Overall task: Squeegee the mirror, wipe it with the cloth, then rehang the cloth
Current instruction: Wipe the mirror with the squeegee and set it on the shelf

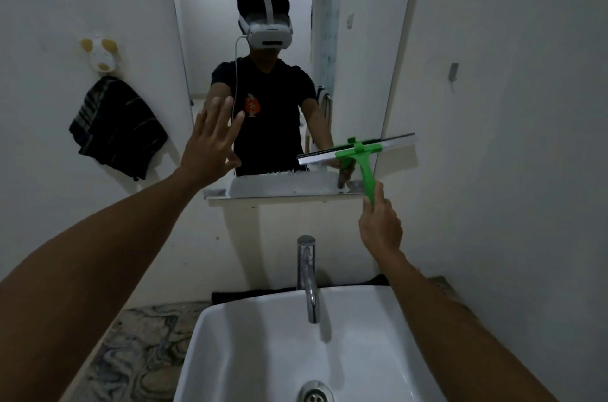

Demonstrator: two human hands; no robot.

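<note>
While cloth (pixel 116 126) hangs left, right hand (pixel 381 226) grips squeegee (pixel 360 153).

Dim, white-walled bathroom here. A white basin (pixel 250 342) with a chrome tap (pixel 307 276) sits on a marbled counter (pixel 138 345).

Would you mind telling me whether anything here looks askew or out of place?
The squeegee in the right hand is tilted, its blade overhanging the mirror's right edge. The dark cloth hangs bunched from its wall hook.
</note>
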